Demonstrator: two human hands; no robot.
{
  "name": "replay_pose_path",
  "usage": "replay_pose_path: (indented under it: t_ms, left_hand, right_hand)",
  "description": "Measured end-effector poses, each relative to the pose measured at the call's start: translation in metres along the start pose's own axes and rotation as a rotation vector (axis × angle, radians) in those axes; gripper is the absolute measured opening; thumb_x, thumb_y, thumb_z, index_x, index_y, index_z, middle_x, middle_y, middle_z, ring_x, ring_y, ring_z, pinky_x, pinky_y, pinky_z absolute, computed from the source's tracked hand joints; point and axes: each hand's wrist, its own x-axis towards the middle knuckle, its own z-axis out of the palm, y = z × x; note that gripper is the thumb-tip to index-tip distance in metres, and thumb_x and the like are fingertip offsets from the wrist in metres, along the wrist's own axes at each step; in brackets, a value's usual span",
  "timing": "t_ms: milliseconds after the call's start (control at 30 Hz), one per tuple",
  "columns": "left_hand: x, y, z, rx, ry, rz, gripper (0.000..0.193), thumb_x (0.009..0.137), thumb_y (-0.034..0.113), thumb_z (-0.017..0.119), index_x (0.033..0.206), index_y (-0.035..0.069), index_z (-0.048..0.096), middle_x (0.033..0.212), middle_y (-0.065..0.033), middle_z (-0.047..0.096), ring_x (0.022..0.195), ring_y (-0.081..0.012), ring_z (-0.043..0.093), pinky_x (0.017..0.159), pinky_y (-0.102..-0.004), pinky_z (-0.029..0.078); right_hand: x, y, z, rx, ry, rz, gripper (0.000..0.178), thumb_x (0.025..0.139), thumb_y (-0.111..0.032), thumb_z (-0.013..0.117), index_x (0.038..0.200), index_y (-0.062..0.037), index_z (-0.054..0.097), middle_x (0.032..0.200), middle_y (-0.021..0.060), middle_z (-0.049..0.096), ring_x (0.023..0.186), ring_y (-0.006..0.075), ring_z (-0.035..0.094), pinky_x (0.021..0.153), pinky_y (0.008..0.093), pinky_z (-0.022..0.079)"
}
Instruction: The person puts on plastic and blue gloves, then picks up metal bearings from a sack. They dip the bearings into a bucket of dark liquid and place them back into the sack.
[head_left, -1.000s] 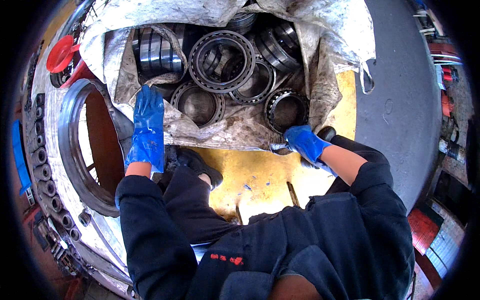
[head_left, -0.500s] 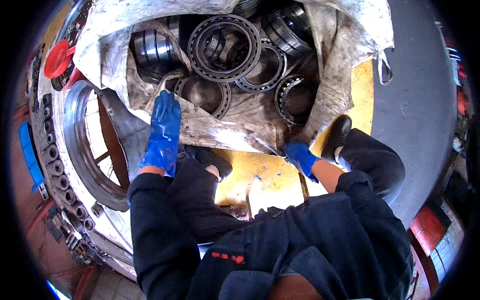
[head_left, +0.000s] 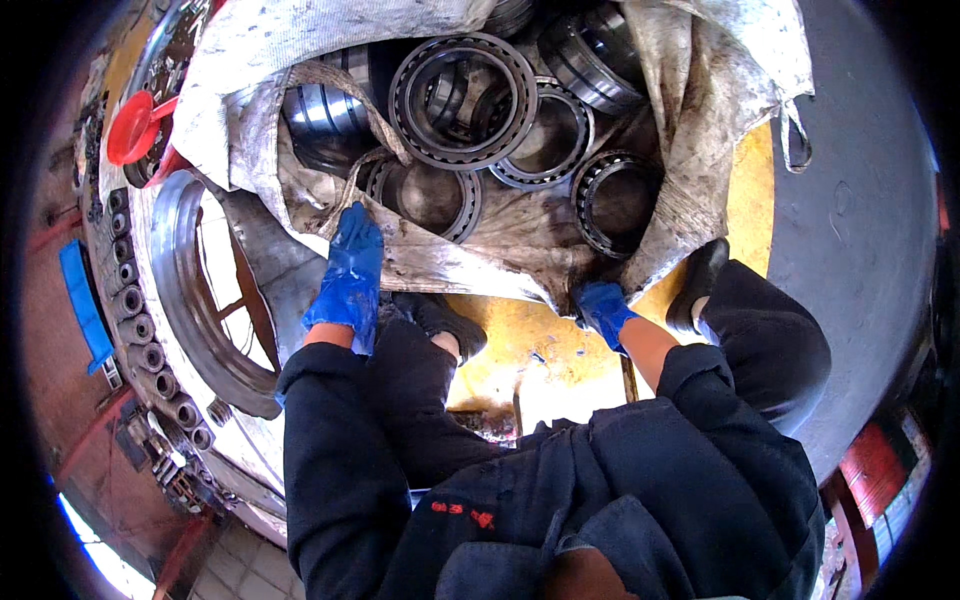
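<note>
A dirty white woven sack point(head_left: 450, 268) lies with its mouth spread wide, holding several steel roller bearings. My left hand point(head_left: 350, 270), in a blue glove, is closed on the sack's near-left edge, beside a loose fabric strap point(head_left: 385, 125). My right hand point(head_left: 603, 315), also gloved in blue, grips the near edge of the sack further right; its fingertips are partly hidden by the fabric. A large bearing ring point(head_left: 403, 110) rests on top of others. Smaller bearings lie near my hands, one at the left point(head_left: 470, 205) and another at the right point(head_left: 590, 222).
A big metal ring point(head_left: 180, 290) stands left of the sack, with a red scoop-like object point(head_left: 132, 128) beyond it. Several small dark cylindrical parts point(head_left: 130, 300) form a row further left. Yellow floor point(head_left: 540, 345) shows between my feet; grey floor point(head_left: 850, 220) is at the right.
The view has shifted, so the whole scene sits slightly right and lower. My left fingers, stretched out before, now curl at the sack's edge. My right hand keeps its grip there.
</note>
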Motion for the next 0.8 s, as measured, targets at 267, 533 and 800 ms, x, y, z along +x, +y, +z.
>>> replay_pose_path:
  t_ms: [267,533,800]
  left_hand:
    - [0.035,0.036,-0.112,-0.18,0.359,0.077,0.012,0.075,0.017,0.059,0.084,0.014,0.067,0.1,-0.0064,0.068,0.101,-0.0268,0.064,0.083,-0.0426,0.05]
    - [0.013,0.184,-0.204,-0.466,-0.554,0.225,0.053,0.083,0.019,0.055,0.136,0.02,0.049,0.142,-0.007,0.048,0.125,-0.0274,0.05,0.101,-0.0456,0.042]
    - [-0.021,0.23,-0.047,-0.46,-0.268,0.061,0.043,0.086,0.023,0.052,0.128,0.016,0.056,0.142,-0.0097,0.049,0.131,-0.0342,0.044,0.105,-0.0477,0.035]
  right_hand:
    - [-0.048,0.014,-0.018,0.059,0.084,-0.128,0.03,0.069,-0.029,0.074,0.089,-0.0078,0.069,0.087,0.0191,0.068,0.078,0.0382,0.067,0.067,0.0478,0.053]
    - [-0.059,0.064,-0.139,-0.339,0.511,0.311,0.021,0.086,-0.018,0.054,0.096,-0.0115,0.071,0.101,0.0101,0.069,0.096,0.028,0.064,0.083,0.0411,0.05]
    - [-0.041,0.173,-0.032,-0.134,0.383,0.527,0.046,0.095,-0.016,0.034,0.138,-0.0073,0.045,0.147,0.0106,0.042,0.136,0.0253,0.038,0.107,0.0443,0.034]
